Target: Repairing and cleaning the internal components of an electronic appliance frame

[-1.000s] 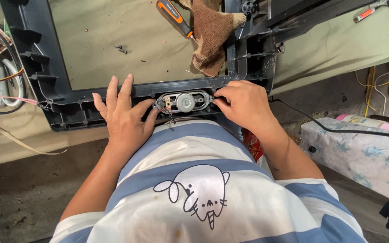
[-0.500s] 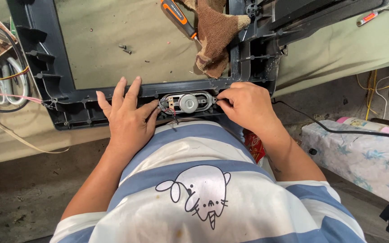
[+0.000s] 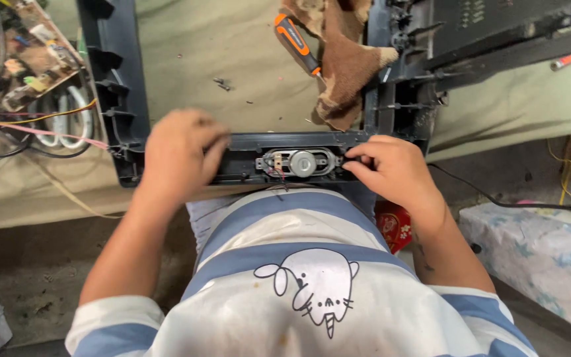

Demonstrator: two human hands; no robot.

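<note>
An oval speaker [image 3: 302, 162] is seated in the near edge of the dark plastic frame [image 3: 117, 99], its long axis running along that edge. It lies between the hands, closer to the right hand [image 3: 394, 173], whose fingertips are pinched at its right end; the left hand [image 3: 176, 153] is curled over the frame's edge.

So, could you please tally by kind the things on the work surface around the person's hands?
Dark plastic frame: 1
Oval speaker: 1
Orange-handled screwdriver: 1
Brown cloth: 1
Circuit board: 1
Total: 5
The left hand rests on the frame; the right hand pinches at the speaker's end.
</note>
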